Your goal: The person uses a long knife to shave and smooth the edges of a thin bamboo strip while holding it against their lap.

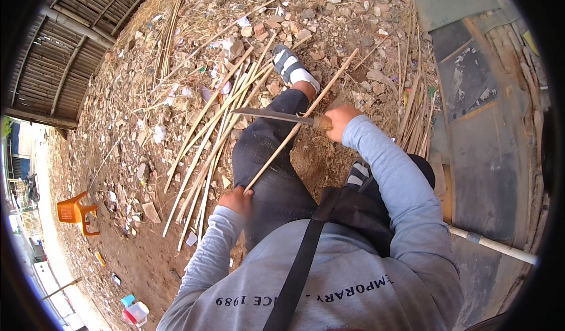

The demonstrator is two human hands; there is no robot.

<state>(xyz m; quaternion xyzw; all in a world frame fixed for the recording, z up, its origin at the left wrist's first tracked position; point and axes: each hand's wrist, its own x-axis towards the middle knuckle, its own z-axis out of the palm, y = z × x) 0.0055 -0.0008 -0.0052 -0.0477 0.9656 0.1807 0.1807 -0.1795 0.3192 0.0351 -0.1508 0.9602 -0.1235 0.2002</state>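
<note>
My left hand (pixel 236 201) is closed round the near end of a long bamboo strip (pixel 332 81). The strip slants away to the far right, passing over my bent left leg. In my right hand (pixel 342 122) is a knife (pixel 273 115), gripped by its worn brown handle. Its long blade points left and lies across the strip around mid-length; whether the edge bites into it, I cannot tell. My left foot, in a strapped sandal (pixel 287 65), rests on the ground beyond the knife.
Several split bamboo strips (pixel 215 148) lie left of my leg; thinner strips (pixel 416 113) are heaped at the right. Dark sheets (pixel 479 178) and a pale pole (pixel 491 242) flank my right side. An orange plastic chair (pixel 72 211) and a slatted bamboo structure (pixel 59 54) stand left. Rubble litters the ground.
</note>
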